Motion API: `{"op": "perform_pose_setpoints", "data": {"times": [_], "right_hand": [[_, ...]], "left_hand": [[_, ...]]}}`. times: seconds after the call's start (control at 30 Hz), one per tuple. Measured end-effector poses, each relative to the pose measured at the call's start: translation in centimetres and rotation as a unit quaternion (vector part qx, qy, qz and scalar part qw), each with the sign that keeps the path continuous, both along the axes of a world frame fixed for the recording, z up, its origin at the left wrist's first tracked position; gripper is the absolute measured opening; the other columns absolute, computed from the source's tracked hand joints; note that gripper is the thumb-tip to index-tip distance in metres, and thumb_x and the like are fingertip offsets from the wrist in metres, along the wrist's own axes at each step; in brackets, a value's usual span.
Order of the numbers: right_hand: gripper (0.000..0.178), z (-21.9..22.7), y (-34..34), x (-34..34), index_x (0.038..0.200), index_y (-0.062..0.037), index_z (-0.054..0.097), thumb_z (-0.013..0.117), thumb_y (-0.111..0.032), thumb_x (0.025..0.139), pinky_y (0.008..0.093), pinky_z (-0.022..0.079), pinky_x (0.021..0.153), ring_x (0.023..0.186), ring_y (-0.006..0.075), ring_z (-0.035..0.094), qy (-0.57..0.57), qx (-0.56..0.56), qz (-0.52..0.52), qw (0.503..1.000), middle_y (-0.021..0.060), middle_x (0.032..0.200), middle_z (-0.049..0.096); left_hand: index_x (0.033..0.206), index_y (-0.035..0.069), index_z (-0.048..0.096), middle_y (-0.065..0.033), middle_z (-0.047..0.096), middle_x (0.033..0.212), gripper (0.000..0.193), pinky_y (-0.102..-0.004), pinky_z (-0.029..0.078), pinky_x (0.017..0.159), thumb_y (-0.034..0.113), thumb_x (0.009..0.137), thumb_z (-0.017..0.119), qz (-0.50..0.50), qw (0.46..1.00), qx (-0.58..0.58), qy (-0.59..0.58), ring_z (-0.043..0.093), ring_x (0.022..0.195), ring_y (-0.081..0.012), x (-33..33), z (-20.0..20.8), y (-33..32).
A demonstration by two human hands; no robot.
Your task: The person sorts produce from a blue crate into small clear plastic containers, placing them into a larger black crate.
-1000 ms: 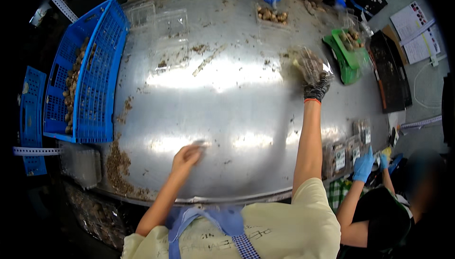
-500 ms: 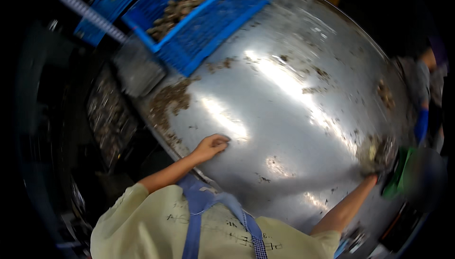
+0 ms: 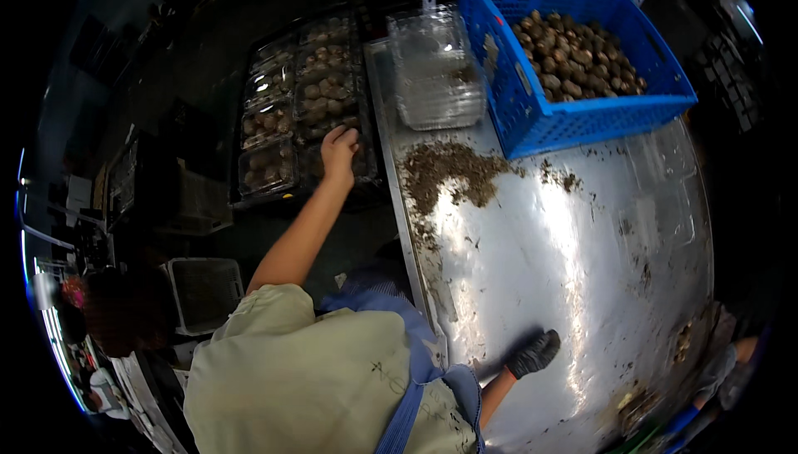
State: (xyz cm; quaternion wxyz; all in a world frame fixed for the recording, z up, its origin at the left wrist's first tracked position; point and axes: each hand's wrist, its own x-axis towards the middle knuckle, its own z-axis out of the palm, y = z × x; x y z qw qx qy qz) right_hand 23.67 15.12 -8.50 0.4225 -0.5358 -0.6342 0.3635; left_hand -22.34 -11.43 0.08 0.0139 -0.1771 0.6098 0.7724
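Note:
My bare left hand (image 3: 339, 157) reaches over a black crate (image 3: 237, 202) on the left. Its fingers are curled above the clear plastic packs (image 3: 326, 98), which hold brown, roundish tubers. Whatever is under those fingers, if anything, is hidden. In a dark glove, my right hand (image 3: 534, 354) is low over the steel table (image 3: 519, 263), near my body, fingers drawn together and nothing visible in it. Beyond the table's left edge, several rows of packs fill the crate.
At the table's far end stands a blue crate (image 3: 582, 109) of loose brown tubers (image 3: 573, 55). Beside it is a stack of clear plastic boxes (image 3: 439, 80). Dark soil crumbs (image 3: 445, 175) lie in front. Another person's arm (image 3: 723, 367) shows at the right edge.
My view has swung left. My left hand has moved from the tabletop to the packs in the black crate; my right hand has come back from the clutter at the table's right side.

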Motion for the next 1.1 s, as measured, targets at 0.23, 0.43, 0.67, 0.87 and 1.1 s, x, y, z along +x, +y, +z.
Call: {"op": "perform_pose_setpoints", "data": {"times": [0.23, 0.43, 0.67, 0.87, 1.1], "right_hand": [[0.017, 0.0, -0.1, -3.5, 0.099, 0.0012, 0.057, 0.053, -0.01, 0.086, 0.0315, 0.044, 0.083, 0.088, 0.0215, 0.055, -0.106, 0.018, 0.075, 0.991, 0.0108, 0.097, 0.06], [0.016, 0.6, -0.1, -4.7, 0.097, 0.0003, 0.057, 0.054, -0.01, 0.085, 0.0305, 0.043, 0.084, 0.088, 0.0197, 0.056, -0.13, 0.0, 0.011, 0.992, 0.0092, 0.096, 0.06], [0.016, -1.0, 0.5, -4.6, 0.095, -0.0007, 0.058, 0.057, -0.009, 0.082, 0.0301, 0.044, 0.083, 0.085, 0.0192, 0.058, -0.166, 0.021, 0.001, 0.986, 0.0079, 0.092, 0.062], [0.014, -1.2, 0.2, -4.4, 0.091, -0.0004, 0.061, 0.057, -0.009, 0.081, 0.0309, 0.044, 0.083, 0.085, 0.0204, 0.058, -0.205, 0.041, -0.007, 0.978, 0.0095, 0.091, 0.063], [0.011, 0.1, 0.3, -5.2, 0.09, -0.0015, 0.06, 0.055, -0.007, 0.082, 0.0297, 0.044, 0.079, 0.08, 0.0182, 0.057, -0.148, 0.02, -0.021, 0.989, 0.0068, 0.086, 0.062]], "left_hand": [[0.129, 0.006, 0.038, -0.0191, 0.036, 0.127, 0.072, -0.0337, 0.049, 0.065, 0.035, 0.072, 0.072, 0.214, 0.941, 0.152, -0.212, 0.05, 0.089, -0.0266, -13.3, -5.0, -6.8], [0.131, 0.011, 0.035, -0.0144, 0.036, 0.131, 0.072, -0.0461, 0.048, 0.074, 0.024, 0.071, 0.073, 0.326, 0.918, 0.106, -0.2, 0.047, 0.106, -0.0341, -13.8, -2.4, -3.8], [0.097, 0.007, 0.05, -0.011, 0.055, 0.101, 0.04, -0.0457, 0.045, 0.07, 0.013, 0.064, 0.073, 0.317, 0.923, 0.209, -0.065, 0.056, 0.085, -0.0272, -12.9, -3.8, -5.4], [0.113, 0.011, 0.047, -0.0136, 0.046, 0.117, 0.052, -0.0465, 0.047, 0.077, 0.019, 0.068, 0.071, 0.207, 0.954, 0.216, -0.004, 0.051, 0.1, -0.0337, -8.7, -0.9, -8.7], [0.109, 0.005, 0.052, -0.0069, 0.059, 0.099, 0.033, -0.0331, 0.047, 0.08, 0.014, 0.077, 0.056, -0.081, 0.972, 0.191, 0.108, 0.058, 0.09, -0.0196, -3.0, 7.8, -6.3]]}}
